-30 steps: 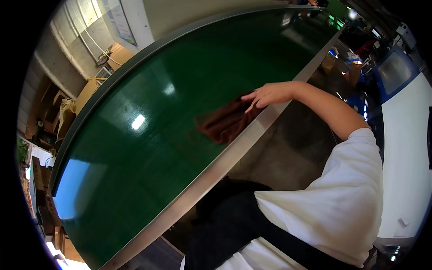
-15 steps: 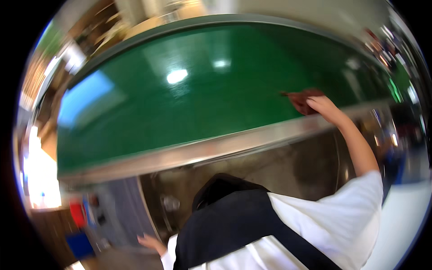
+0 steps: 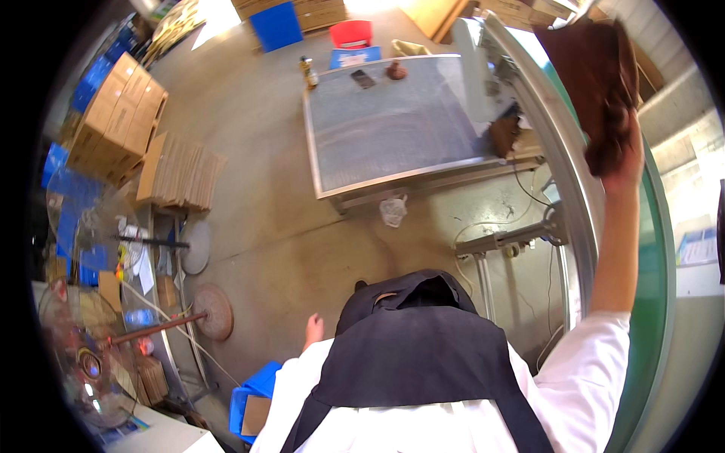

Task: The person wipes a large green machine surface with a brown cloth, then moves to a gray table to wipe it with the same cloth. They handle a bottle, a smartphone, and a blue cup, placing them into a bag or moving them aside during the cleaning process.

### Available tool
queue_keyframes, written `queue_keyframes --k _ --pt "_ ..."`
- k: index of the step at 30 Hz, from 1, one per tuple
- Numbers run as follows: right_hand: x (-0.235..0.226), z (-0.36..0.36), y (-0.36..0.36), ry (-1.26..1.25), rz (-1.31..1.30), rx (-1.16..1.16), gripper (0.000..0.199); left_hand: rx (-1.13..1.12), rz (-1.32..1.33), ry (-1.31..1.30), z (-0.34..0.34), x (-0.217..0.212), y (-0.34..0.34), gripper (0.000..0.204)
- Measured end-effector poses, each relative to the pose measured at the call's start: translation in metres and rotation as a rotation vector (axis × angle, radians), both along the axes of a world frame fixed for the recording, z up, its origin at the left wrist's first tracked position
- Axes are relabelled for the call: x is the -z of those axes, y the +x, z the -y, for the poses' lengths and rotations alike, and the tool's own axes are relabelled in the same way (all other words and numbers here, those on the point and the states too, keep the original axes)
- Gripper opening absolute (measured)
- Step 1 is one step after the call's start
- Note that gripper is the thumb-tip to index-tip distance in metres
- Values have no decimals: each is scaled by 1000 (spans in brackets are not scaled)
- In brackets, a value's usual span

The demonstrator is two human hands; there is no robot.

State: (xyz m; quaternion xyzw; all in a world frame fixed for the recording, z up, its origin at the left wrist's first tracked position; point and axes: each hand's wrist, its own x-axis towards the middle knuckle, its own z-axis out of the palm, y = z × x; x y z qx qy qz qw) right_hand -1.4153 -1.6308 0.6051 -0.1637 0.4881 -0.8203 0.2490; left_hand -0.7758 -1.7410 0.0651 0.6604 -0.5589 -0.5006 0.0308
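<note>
Green surface (image 3: 651,325); brown cloth (image 3: 593,72) (gripped) extends beyond right hand (image 3: 625,158).

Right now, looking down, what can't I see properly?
In the head view:
- Fingertips of the bare right hand: hidden by the crumpled dark-brown fabric cloth.
- Part of the green tabletop: covered by the cloth and bare right forearm.
- What the flat, dark, rectangular thing on the grey-topped table is: too small.
- Grip of the left hand: too small.

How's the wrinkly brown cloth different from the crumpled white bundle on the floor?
The wrinkly brown cloth is dark; the crumpled white bundle is pale. The cloth is held in the right hand; the bundle lies on the floor. Both look creased.
</note>
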Motion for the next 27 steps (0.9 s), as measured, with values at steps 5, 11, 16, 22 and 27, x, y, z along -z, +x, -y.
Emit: queue_keyframes --k 5,11,16,22,27 --pt "70 217 131 -222 206 -515 43 -364 292 48 -48 46 188 31" --pt "240 292 314 -65 758 -1046 56 -564 399 -174 -72 64 201 25" --pt "357 288 316 326 938 -875 34 -632 164 97 -71 68 150 26" --pt "401 346 216 433 628 -658 55 -322 55 -9 16 48 80 30" --pt "439 416 145 741 -511 -620 47 -296 107 -153 140 -10 56 34"
